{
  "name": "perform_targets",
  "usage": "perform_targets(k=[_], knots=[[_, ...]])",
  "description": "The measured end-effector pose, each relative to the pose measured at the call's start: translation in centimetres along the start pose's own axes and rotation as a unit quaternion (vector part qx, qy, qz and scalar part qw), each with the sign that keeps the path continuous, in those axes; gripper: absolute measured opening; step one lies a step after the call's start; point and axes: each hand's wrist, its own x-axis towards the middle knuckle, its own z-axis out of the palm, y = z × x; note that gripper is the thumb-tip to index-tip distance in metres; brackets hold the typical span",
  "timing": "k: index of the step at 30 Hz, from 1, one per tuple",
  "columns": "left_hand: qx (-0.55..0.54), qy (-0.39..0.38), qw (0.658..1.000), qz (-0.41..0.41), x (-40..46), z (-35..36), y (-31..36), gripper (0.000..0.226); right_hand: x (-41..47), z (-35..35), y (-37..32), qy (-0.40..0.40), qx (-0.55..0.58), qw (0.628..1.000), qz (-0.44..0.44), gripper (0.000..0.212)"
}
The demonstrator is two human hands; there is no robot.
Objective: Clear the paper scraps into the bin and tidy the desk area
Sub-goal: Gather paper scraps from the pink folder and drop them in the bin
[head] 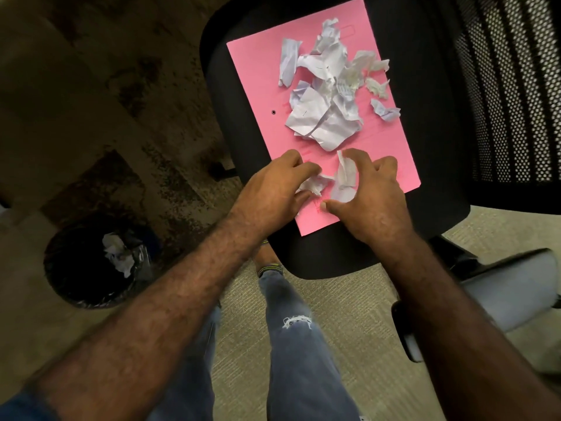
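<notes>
A pink folder (258, 71) lies on the black seat of an office chair (431, 165). Several crumpled white paper scraps (328, 95) are heaped on its upper half. At the folder's near end my left hand (273, 189) pinches a small crumpled scrap (314, 184) between fingers and thumb. My right hand (370, 196) curls around a taller torn scrap (344, 177) right beside it. A black round bin (69, 287) stands on the floor to the lower left, with white scraps (117, 253) inside it.
The chair's mesh backrest (510, 86) rises at the right. A chair base leg (516, 281) sticks out at the lower right. My legs in blue jeans (297, 344) stand on beige carpet between the bin and the chair.
</notes>
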Motion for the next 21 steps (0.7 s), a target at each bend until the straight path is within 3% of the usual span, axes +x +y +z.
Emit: perform_targets(k=[5,10,21], knots=[[-0.038,0.011,0.999,-0.019,-0.2,0.5,-0.3,0.026,0.1,0.6,-1.1,-0.025,0.016,1.000,-0.009,0.065],[-0.080,0.022,0.996,-0.036,-0.8,0.6,-1.2,0.021,0.3,1.6,-2.3,-0.031,0.012,0.998,-0.045,0.037],[-0.133,0.100,0.984,-0.067,-5.7,-1.5,-5.7,0.019,-0.3,3.9,-7.8,-0.034,0.023,0.997,-0.066,0.015]])
